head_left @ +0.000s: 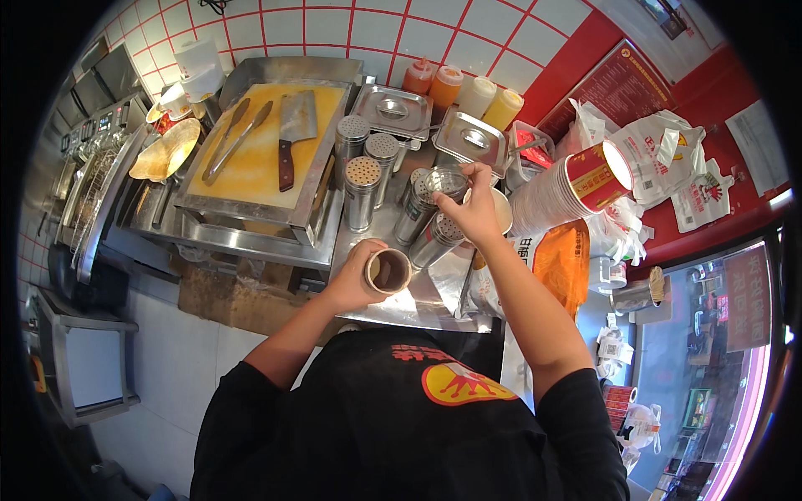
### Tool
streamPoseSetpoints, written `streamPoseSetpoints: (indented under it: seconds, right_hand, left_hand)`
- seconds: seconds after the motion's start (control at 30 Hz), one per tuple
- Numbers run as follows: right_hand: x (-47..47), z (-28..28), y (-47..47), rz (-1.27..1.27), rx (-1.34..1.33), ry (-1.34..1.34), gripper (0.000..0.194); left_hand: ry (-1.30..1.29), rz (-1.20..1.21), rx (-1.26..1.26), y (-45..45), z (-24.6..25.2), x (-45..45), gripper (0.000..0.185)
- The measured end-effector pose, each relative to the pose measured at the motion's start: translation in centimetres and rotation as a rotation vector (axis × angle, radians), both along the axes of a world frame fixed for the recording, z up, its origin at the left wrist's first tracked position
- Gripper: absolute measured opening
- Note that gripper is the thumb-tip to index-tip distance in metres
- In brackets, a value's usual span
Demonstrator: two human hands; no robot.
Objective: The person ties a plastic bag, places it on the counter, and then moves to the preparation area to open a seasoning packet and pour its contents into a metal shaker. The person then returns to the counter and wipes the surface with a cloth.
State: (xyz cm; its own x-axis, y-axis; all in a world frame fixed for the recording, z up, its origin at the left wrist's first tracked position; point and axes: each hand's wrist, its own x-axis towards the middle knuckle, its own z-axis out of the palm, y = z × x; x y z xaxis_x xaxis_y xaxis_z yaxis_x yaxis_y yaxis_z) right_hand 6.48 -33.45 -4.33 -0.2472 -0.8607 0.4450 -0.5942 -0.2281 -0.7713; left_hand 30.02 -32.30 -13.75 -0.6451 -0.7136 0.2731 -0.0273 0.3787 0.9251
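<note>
My left hand [358, 278] is wrapped around a paper cup [388, 271] above the steel counter's front edge; something brownish shows inside it. Farther right, the fingers of my right hand [471, 206] hold the rim of a clear round container [447, 181], over the steel shakers. A shaker with a perforated lid [442, 232] leans below that hand, and another shaker [413, 213] stands to its left. A pale round tub [498, 210] is partly hidden behind my right hand. More perforated-lid shakers [362, 194] stand between the cup and the cutting board.
At left, a yellowed cutting board [257, 163] bears tongs [241, 141] and a cleaver [297, 128]. Lidded steel pans [391, 109] and sauce bottles [447, 84] line the back. Stacked paper cups [564, 185], an orange bag [564, 263] and plastic bags [658, 150] crowd the right.
</note>
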Motion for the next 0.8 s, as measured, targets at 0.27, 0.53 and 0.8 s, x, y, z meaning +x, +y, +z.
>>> streamPoseSetpoints:
  seconds: [0.27,0.53,0.8]
  right_hand:
    - [-0.1,-0.2,0.2,-0.123,0.234,0.166,0.075]
    - [-2.3,5.3,7.7,-0.148,-0.031,0.116,0.069]
    - [-16.2,5.7,21.7,-0.647,0.023,-0.119,0.033]
  left_hand:
    - [-0.045,0.173,0.136,-1.1,-2.3,-1.2,0.074]
    - [-0.089,0.211,0.239,-2.0,-1.5,-1.5,0.073]
    - [-0.084,0.238,0.521,0.6,2.3,-2.2,0.091]
